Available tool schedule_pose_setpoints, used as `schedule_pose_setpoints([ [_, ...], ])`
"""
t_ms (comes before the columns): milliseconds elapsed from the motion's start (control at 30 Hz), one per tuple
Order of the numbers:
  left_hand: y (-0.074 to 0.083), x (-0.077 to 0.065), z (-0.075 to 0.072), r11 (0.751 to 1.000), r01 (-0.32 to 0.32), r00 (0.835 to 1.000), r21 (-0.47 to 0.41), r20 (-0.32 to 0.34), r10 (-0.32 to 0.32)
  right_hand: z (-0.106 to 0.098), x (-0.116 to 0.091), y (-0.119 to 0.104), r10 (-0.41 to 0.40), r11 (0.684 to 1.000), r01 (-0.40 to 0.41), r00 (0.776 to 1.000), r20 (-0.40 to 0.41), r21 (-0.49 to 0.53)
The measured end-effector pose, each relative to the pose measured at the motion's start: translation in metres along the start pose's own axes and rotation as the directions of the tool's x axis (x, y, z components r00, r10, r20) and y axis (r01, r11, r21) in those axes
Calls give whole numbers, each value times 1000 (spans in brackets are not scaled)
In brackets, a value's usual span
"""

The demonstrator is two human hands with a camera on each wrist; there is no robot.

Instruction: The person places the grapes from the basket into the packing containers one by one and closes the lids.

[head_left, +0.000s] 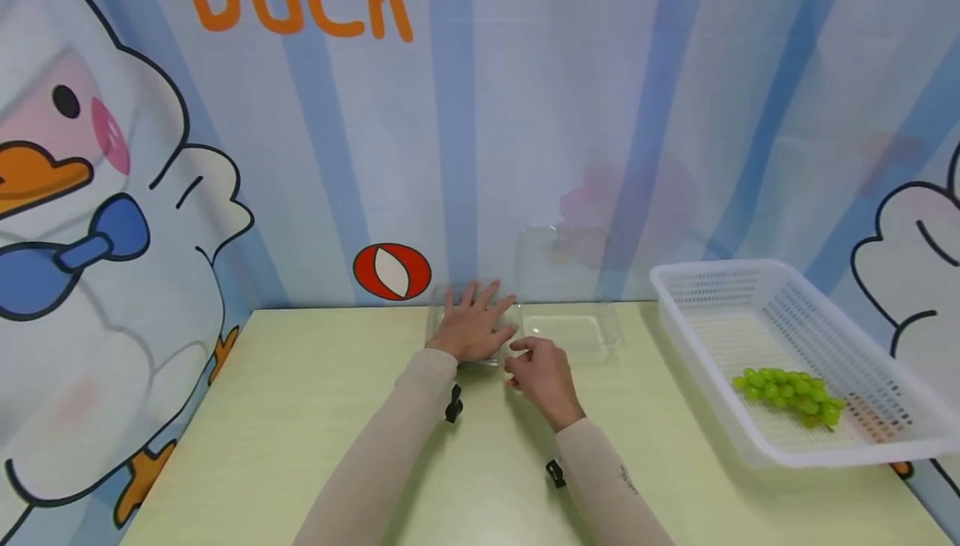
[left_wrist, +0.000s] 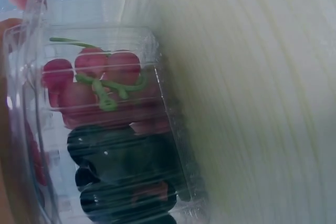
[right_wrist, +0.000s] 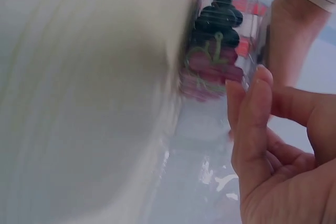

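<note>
My left hand (head_left: 472,329) lies with spread, straight fingers on a clear plastic box (left_wrist: 157,66) near the table's back edge. Through its plastic show red grapes (left_wrist: 89,61) with green stems and dark grapes (left_wrist: 126,156). Close to the box's right front corner is my right hand (head_left: 542,375), its fingers loosely bent. No object shows clearly between its fingers (right_wrist: 252,124). Right of that box stands a second clear container (head_left: 570,333), its lid (head_left: 536,258) raised toward the backdrop.
A white slotted basket (head_left: 712,321) sits at the table's right side, holding a bunch of green grapes (head_left: 791,392). Behind the pale table (head_left: 315,413) hangs a striped backdrop (head_left: 510,112) with a printed duck.
</note>
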State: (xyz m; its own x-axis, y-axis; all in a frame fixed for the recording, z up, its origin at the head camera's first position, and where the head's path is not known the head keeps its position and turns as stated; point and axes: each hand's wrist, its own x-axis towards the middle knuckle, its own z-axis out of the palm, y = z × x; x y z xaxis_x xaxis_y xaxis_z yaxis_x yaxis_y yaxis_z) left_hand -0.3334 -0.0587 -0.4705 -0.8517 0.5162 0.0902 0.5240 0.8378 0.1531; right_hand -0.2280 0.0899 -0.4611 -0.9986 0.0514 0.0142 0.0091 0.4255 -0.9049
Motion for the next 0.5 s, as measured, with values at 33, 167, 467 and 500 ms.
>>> schedule_pose_setpoints([
  [33, -1, -1, 0, 1000, 0, 1000, 1, 1, 0, -2, -1, 0, -6, 1000, 6, 1000, 11, -11],
  [167, -2, -2, 0, 1000, 1, 1000, 6, 4, -1, -18, -7, -3, -23, 997, 27, 998, 52, -76],
  [467, -3, 0, 1, 1000, 19, 999, -4, 31, -19, -79, -16, -27, -105, 934, 170, 971, 214, -315],
  [500, -4, 1, 1, 1000, 19, 999, -4, 33, -19, -87, -17, -31, -110, 923, 186, 967, 230, -338],
])
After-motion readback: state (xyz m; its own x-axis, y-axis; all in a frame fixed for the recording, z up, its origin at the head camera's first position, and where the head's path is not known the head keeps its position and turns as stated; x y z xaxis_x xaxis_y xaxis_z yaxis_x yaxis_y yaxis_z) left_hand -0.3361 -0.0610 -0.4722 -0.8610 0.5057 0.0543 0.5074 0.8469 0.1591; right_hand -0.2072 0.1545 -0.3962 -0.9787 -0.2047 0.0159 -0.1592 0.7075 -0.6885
